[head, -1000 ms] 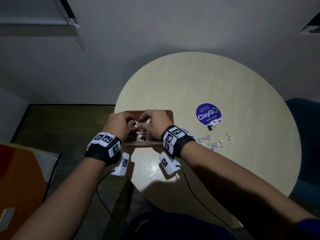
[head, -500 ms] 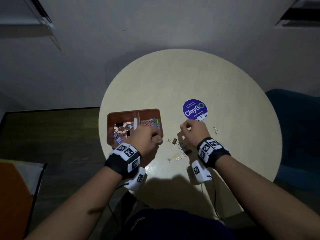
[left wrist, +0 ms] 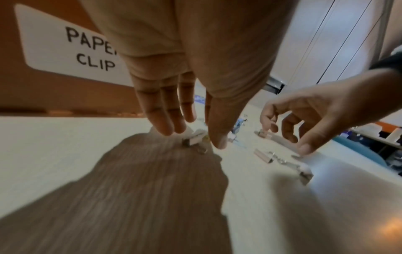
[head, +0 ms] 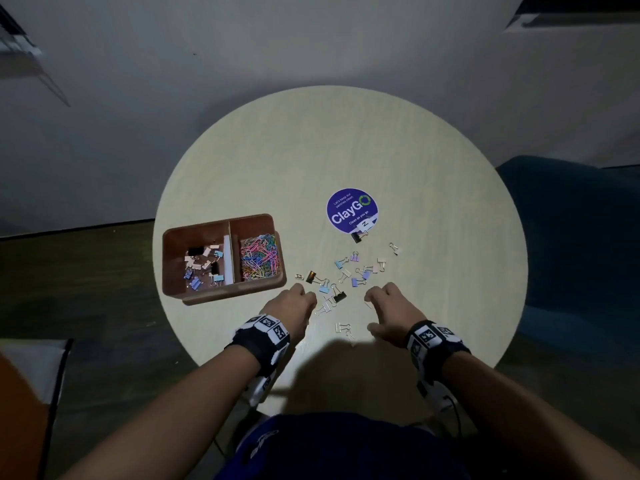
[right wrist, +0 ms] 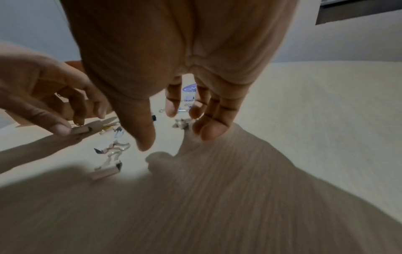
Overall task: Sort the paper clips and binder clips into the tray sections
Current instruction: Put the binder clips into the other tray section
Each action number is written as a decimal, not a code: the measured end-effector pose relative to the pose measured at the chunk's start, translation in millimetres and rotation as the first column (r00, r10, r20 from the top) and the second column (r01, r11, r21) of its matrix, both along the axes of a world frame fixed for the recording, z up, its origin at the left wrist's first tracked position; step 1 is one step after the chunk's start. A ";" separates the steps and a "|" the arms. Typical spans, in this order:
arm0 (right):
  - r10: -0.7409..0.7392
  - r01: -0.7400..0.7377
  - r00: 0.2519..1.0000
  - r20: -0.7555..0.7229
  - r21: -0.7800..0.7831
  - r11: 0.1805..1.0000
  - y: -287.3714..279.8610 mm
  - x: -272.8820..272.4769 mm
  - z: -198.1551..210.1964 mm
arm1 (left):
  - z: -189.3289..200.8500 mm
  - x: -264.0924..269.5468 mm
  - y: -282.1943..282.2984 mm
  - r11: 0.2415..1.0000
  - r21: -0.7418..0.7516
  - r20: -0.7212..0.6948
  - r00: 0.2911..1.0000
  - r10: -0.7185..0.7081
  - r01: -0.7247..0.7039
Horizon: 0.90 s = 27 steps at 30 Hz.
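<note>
Both hands hang low over the round table [head: 346, 150], fingers loosely extended and holding nothing. The left hand [head: 294, 303] has a pale binder clip [left wrist: 193, 139] lying flat just under its fingertips, so that hand looks best placed for the next pick. The right hand [head: 391, 308] hovers over a second pale clip [right wrist: 181, 123]. The loose binder clips [head: 349, 271] scatter between and just beyond both hands. The tray [head: 221, 297] sits beyond the left hand, to its outer side, binder clips in its far section.
</note>
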State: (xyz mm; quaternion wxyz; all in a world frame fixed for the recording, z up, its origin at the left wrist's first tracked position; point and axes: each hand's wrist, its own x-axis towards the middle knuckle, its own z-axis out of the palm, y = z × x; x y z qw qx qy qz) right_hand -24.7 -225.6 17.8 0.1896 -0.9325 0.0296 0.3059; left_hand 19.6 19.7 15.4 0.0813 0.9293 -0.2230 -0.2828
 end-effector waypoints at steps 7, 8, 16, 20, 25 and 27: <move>0.049 -0.049 0.994 0.097 0.002 0.999 0.1 11.4 -4.9 | -4.5 3.3 -9.8 0.998 -0.047 -0.003 0.999 0.038 -0.038; 0.061 -0.060 0.993 0.105 -0.005 0.998 0.3 12.9 -5.4 | -3.9 3.1 -13.0 0.997 -0.057 -0.005 0.999 0.043 -0.043; 0.189 -0.191 0.978 0.089 0.017 0.981 -0.3 8.2 -7.8 | -12.6 -7.6 -24.6 0.995 -0.101 0.078 0.997 -0.018 0.026; 0.292 -0.299 0.949 0.116 0.039 0.954 4.7 2.8 -5.6 | -19.0 -11.8 -23.3 0.994 -0.105 0.078 0.997 -0.023 0.031; 0.477 -0.490 0.871 0.116 0.143 0.860 18.7 -7.1 -3.9 | -23.1 -12.5 -20.6 0.990 -0.134 0.042 0.998 -0.038 0.043; 0.502 -0.513 0.858 0.107 0.141 0.847 20.5 -9.7 -7.0 | -20.7 -13.4 -20.8 0.992 -0.109 0.034 0.998 -0.059 0.063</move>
